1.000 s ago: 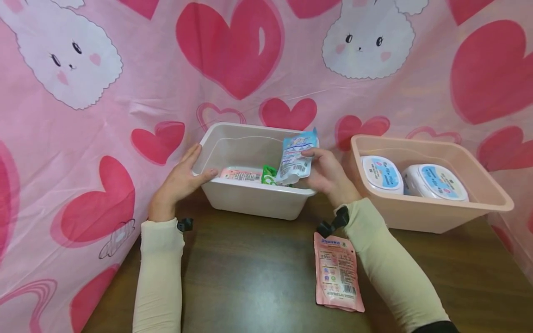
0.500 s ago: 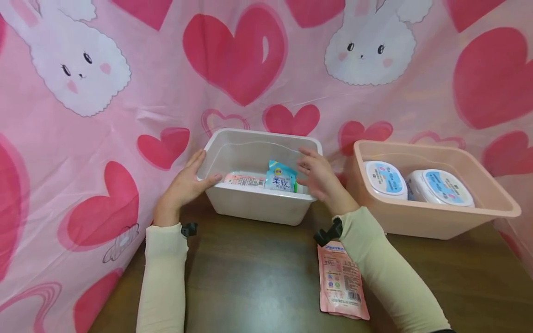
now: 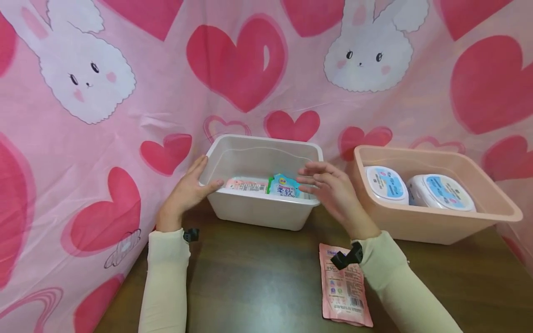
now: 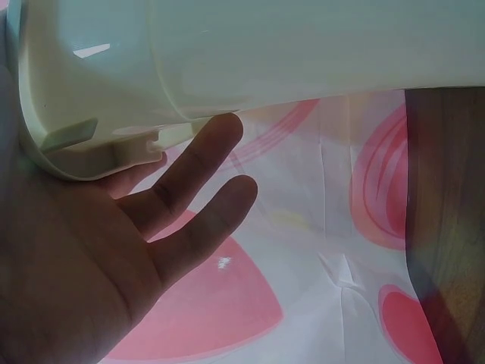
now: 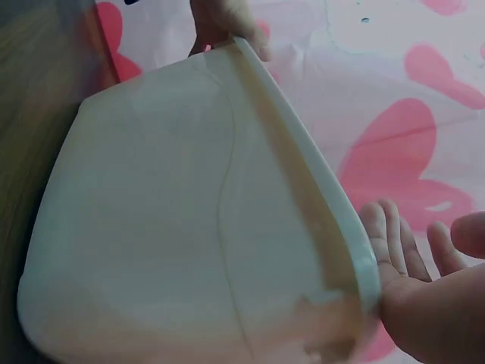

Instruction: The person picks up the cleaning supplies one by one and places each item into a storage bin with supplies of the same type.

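In the head view a white plastic bin (image 3: 258,210) stands on the table. My left hand (image 3: 188,194) holds its front left corner, thumb over the rim and fingers outside; in the left wrist view the fingers (image 4: 198,227) spread below the rim. My right hand (image 3: 333,189), holding nothing, is at the bin's right end with fingers extended. Inside the bin lie a pink pouch (image 3: 246,185) and a blue pouch (image 3: 285,187) with a green-edged packet partly hidden behind it. Another pink pouch (image 3: 344,293) lies flat on the table below my right wrist.
A peach bin (image 3: 420,222) stands to the right, holding two white lidded tubs (image 3: 387,184) with blue labels. A pink curtain (image 3: 233,55) with hearts and rabbits hangs behind and to the left. The table (image 3: 250,277) is dark wood.
My right hand has let go of the blue pouch, which now lies in the white bin, and has drawn back slightly to the right. My left hand stays at the bin's corner.
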